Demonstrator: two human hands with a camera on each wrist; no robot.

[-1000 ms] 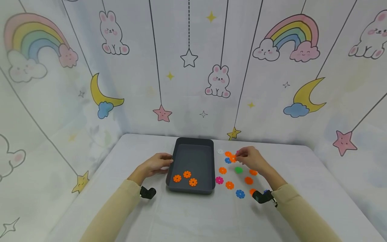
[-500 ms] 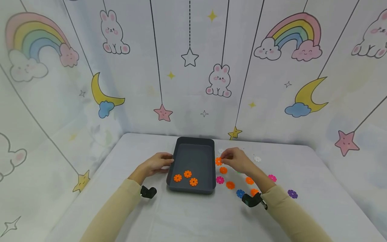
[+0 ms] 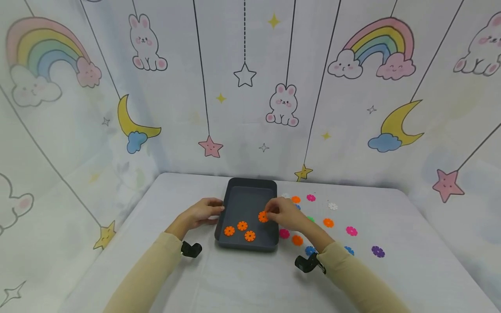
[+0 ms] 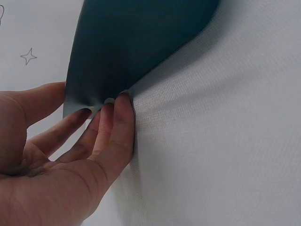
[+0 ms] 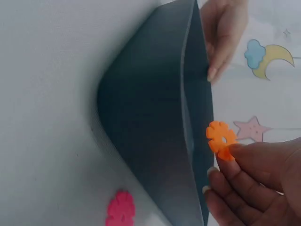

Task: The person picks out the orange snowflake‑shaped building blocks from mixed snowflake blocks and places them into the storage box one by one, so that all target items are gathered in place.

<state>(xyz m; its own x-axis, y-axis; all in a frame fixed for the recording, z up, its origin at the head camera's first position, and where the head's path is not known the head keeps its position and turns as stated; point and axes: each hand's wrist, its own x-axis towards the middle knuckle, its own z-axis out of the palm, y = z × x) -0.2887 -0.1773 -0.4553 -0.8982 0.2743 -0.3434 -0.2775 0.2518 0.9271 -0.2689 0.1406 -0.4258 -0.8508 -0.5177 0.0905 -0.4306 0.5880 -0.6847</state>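
At frame centre, we see our right hand (image 3: 285, 214) pinching an orange flower disc (image 3: 263, 216) over the dark tray (image 3: 250, 184), just left of its right wall. 3 orange discs (image 3: 242, 225) lie near the tray's lower edge. Our left hand (image 3: 201, 211) rests with straight fingers against the tray's left wall on the counter (image 3: 242, 278).

No legible text, labels, brands or numbers are found in any view. Only printed pictures are carried by the white fabric backdrop (image 3: 250, 108): rainbows, rabbits, moons, stars. Nothing is marked on the dark grey plastic tray (image 3: 235, 200).
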